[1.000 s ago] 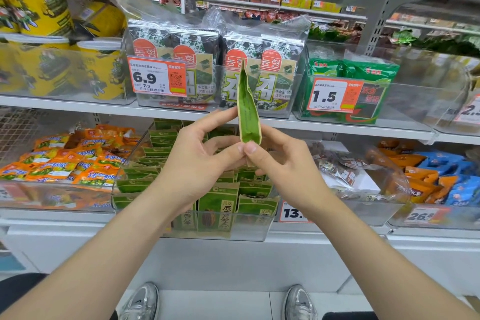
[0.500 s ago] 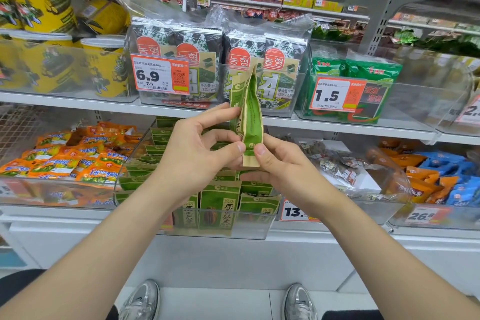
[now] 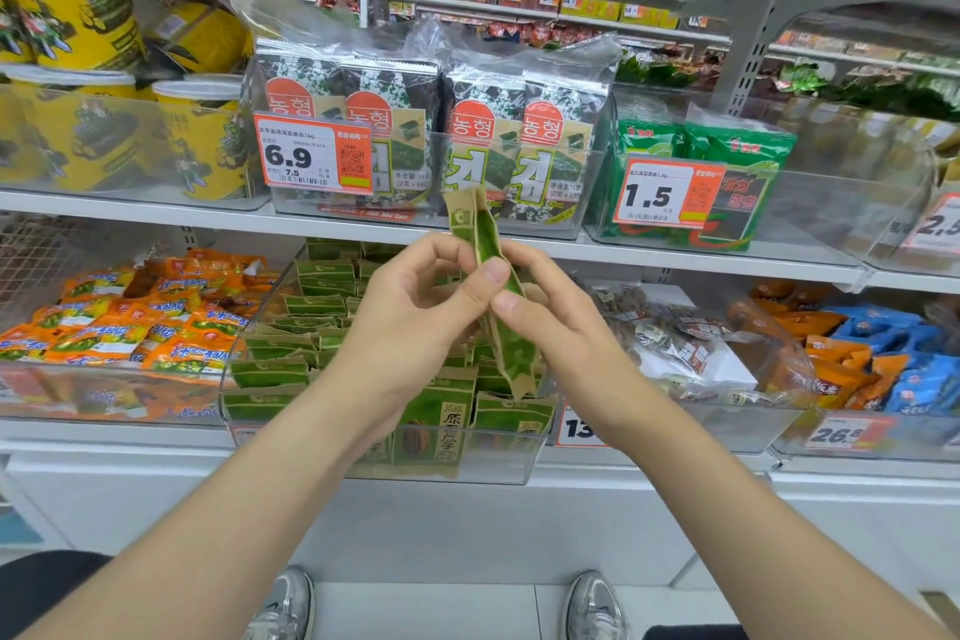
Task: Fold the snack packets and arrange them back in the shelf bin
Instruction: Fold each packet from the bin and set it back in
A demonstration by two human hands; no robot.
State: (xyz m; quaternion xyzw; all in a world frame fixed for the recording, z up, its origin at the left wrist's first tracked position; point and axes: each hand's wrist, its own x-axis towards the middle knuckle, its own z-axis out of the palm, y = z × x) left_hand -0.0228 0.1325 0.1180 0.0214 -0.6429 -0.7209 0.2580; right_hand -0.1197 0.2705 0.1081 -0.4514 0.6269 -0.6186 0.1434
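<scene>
A: Holding the snack packet (image 3: 485, 244) where?

B: In front of the shelf bin (image 3: 498, 468), lifted clear of it. Pinched mid-length by left grip (image 3: 415, 312) and right grip (image 3: 561, 327), with thumbs almost meeting, likely to press the crease.

A: Looking how?

B: Green, tan-edged, narrow, doubled lengthwise, near upright. Matching packets (image 3: 291, 369) filed in rows below.
</scene>
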